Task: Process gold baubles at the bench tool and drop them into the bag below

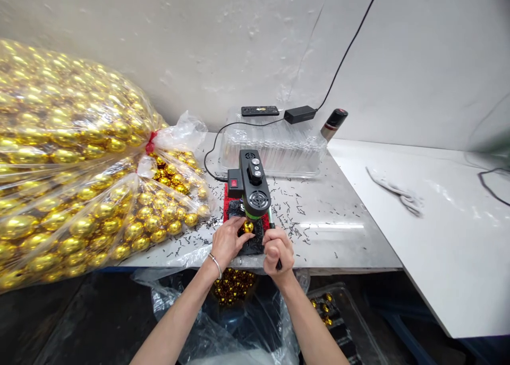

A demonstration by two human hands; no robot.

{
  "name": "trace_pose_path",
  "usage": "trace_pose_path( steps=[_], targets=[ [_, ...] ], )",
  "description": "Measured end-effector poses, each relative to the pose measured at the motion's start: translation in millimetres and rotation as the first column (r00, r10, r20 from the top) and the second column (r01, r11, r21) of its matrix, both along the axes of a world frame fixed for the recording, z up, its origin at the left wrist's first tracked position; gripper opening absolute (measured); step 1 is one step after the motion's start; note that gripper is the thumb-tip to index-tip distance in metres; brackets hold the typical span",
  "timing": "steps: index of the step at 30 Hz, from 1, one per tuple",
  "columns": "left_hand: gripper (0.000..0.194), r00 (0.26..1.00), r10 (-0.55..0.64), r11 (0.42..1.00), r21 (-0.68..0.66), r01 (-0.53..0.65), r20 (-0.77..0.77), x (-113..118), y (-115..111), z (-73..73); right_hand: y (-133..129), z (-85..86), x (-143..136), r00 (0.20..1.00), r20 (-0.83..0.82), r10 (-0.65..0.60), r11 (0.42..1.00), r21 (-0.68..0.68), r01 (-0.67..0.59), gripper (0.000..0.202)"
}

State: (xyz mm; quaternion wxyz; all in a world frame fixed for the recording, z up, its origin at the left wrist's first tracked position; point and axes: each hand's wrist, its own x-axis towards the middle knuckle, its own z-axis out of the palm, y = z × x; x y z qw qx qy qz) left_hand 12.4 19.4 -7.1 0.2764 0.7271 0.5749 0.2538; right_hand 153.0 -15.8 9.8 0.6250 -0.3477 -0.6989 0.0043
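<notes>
A small black bench machine (251, 181) with a red switch stands on a red and black pad near the table's front edge. My left hand (228, 241) holds a small gold ball (248, 226) under the machine's head. My right hand (278, 249) is closed around the machine's handle (272, 226) just to the right of the ball. A silver bracelet sits on my left wrist.
Huge clear bags of gold balls (67, 168) fill the left side. A clear plastic tray (274, 150) with a power adapter (299, 113) and a remote stands behind the machine. A spray can (333, 123) leans at the wall. Black shavings litter the metal table (338, 232). An open bag of gold balls (233, 285) sits below.
</notes>
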Motion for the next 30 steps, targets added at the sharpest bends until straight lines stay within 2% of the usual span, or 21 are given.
trace_pose_path(
  steps=[7,11,14,19,22,24,25,27,28,30],
  targets=[
    [0.036,0.999,0.000,1.000,0.005,0.001,-0.045,0,-1,0.4,6,-21.8,-3,0.997,-0.048,-0.056,0.998,0.033,0.058,0.032],
    [0.036,0.998,-0.005,1.000,0.012,0.006,-0.058,0,-1,0.0,6,-21.7,1,0.997,0.076,-0.015,0.999,0.043,0.011,0.028],
    [0.036,0.999,0.005,1.000,0.029,-0.004,-0.047,1,1,-2.9,3,-7.2,1,0.997,0.081,0.000,0.999,0.035,-0.003,0.028],
    [0.036,0.997,0.032,0.997,0.063,-0.037,0.072,-1,0,-0.8,-1,40.8,-5,0.991,-0.118,-0.063,0.996,-0.076,0.055,0.030],
    [0.036,0.974,0.084,0.995,0.035,-0.093,0.209,-7,-19,3.4,-2,59.6,-8,0.990,-0.129,-0.064,0.990,-0.134,0.047,0.031],
    [0.035,0.951,0.066,0.994,-0.101,-0.037,0.303,-12,-40,0.2,-2,61.4,-8,0.991,-0.124,-0.052,0.991,-0.130,0.035,0.032],
    [0.035,0.934,0.049,0.977,-0.211,0.029,0.354,-14,-52,-4.2,-2,59.9,-9,0.991,-0.123,-0.046,0.993,-0.117,0.031,0.033],
    [0.038,0.877,0.095,0.874,-0.462,0.154,0.471,-16,-75,-17.3,-3,54.5,-9,0.991,-0.125,-0.039,0.995,-0.094,0.028,0.033],
    [0.041,0.836,0.182,0.799,-0.573,0.181,0.518,-16,-85,-24.6,-3,51.8,-9,0.991,-0.128,-0.038,0.996,-0.085,0.028,0.032],
    [0.044,0.707,0.447,0.634,-0.752,0.182,0.548,-18,-102,-35.9,-3,48.1,-9,0.991,-0.126,-0.036,0.997,-0.075,0.026,0.032]
  ],
)
